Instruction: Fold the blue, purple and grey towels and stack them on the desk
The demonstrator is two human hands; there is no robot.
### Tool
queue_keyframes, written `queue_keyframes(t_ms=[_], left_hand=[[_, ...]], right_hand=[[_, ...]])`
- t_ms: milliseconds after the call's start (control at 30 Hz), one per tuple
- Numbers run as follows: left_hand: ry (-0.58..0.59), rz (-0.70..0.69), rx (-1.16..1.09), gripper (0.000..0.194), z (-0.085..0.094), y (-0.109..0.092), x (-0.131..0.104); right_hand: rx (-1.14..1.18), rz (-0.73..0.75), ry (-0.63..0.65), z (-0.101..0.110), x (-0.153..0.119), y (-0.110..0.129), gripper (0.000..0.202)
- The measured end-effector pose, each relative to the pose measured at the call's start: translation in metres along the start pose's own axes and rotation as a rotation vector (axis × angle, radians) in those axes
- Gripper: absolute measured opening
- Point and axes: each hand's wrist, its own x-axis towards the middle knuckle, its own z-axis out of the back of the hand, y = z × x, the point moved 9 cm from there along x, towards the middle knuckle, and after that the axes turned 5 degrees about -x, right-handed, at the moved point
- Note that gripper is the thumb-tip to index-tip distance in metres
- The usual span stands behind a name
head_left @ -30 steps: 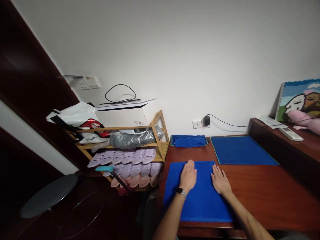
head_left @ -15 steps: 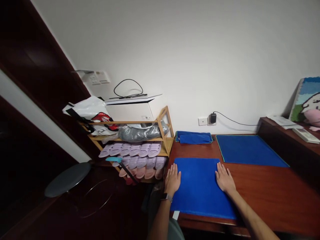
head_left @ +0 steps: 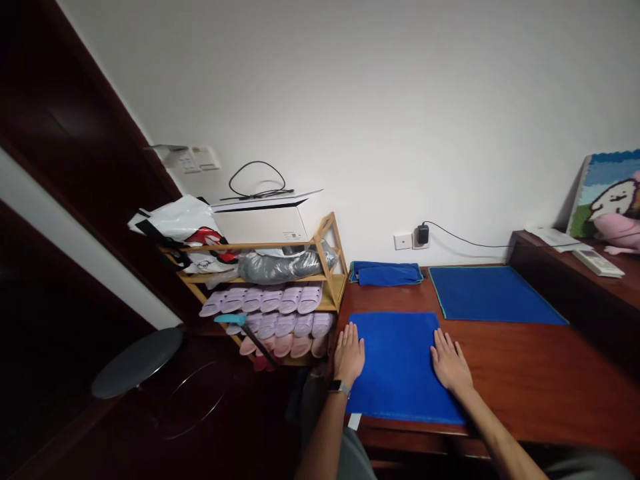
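Note:
A blue cloth (head_left: 397,367) lies flat on the reddish-brown wooden table (head_left: 535,373), its white tag (head_left: 355,421) hanging at the front left corner. My left hand (head_left: 349,353) rests flat along the cloth's left edge, fingers stretched out, a watch on the wrist. On the right edge lies my right hand (head_left: 451,363), palm down with fingers slightly spread. Neither hand grips anything. Behind, a folded blue cloth (head_left: 386,274) sits against the wall, and a second flat blue cloth (head_left: 495,293) with green edging is spread to its right.
Left of the table stands a wooden shoe rack (head_left: 330,267) with several slippers (head_left: 270,300), a white box (head_left: 260,223) and a plastic bag (head_left: 183,223). A round stool (head_left: 137,363) is at far left. A raised ledge (head_left: 545,267) at right holds a remote control (head_left: 597,262).
The view has shifted slightly. My left hand has moved a little inward and forward on the cloth's left edge; my right hand stays nearly in place.

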Motion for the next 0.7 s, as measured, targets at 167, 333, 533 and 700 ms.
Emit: queue_keyframes(t_ms=[167,333,533,700], left_hand=[[0.035,-0.273,-0.184,0.06,-0.002,-0.133,-0.009],[0.215,-0.412,-0.323,0.066,-0.028,-0.223,-0.019],[0.11,-0.111,-0.135,0.063,-0.014,-0.062,-0.031],[-0.001,-0.02,0.001,0.058,0.003,0.032,-0.048]], right_hand=[[0.03,0.012,-0.015,-0.003,0.004,-0.001,0.068],[-0.028,0.089,-0.012,-0.006,0.002,0.001,0.066],[-0.038,0.011,-0.017,-0.006,0.003,-0.002,0.069],[-0.014,-0.008,-0.001,-0.002,0.005,-0.001,0.069]])
